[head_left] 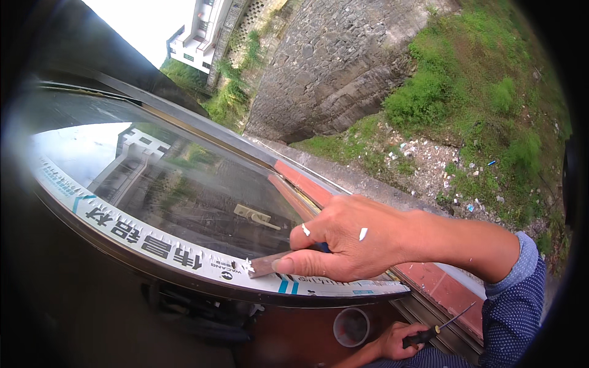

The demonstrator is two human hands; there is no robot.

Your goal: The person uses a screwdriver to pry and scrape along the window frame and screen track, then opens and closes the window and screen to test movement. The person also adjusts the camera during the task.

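- My right hand (346, 242) is closed tightly on a scraper (268, 265), its blade meeting the white film strip (144, 238) at the thumb.
- Tilted badly, it could skid onto the windowpane (190, 184) above the thumb, scratching it.
- My left hand (396, 340) wraps a screwdriver (423, 336); slackening could drop it.
- The sash edge (245, 294) runs below the thumb; open room lies beyond the knuckles.

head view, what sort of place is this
Probably an upper storey, at a window: red tiles run beside it, and grassy ground and a stone wall show outside, seemingly lower.
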